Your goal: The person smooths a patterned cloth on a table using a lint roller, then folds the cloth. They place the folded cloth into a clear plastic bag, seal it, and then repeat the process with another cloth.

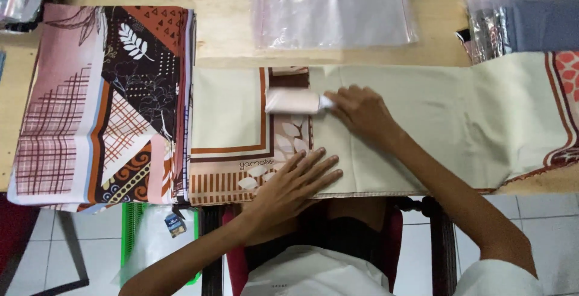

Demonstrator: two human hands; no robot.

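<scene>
Nearest the person, the left hand [294,179] lies flat and open at about 6 o'clock, palm and spread fingers pressing the near edge of the folded cream cloth [386,133] against the wooden table [223,36]; it grips nothing. Just beyond it, toward 12 o'clock, the right hand [362,110] is closed around the handle of a lint roller [294,101], whose pale drum rests on the cloth where the cream panel meets the brown leaf border. To roll well, the person would likely keep the flat hand firm so the fabric cannot creep, and draw the roller in straight, even passes with the drum fully in contact. At 9 o'clock sits a stack of folded patterned fabrics [102,103], touching the cloth's left end. Farther off, at 12 o'clock, lies a clear plastic bag [332,6], well apart from both hands.
</scene>
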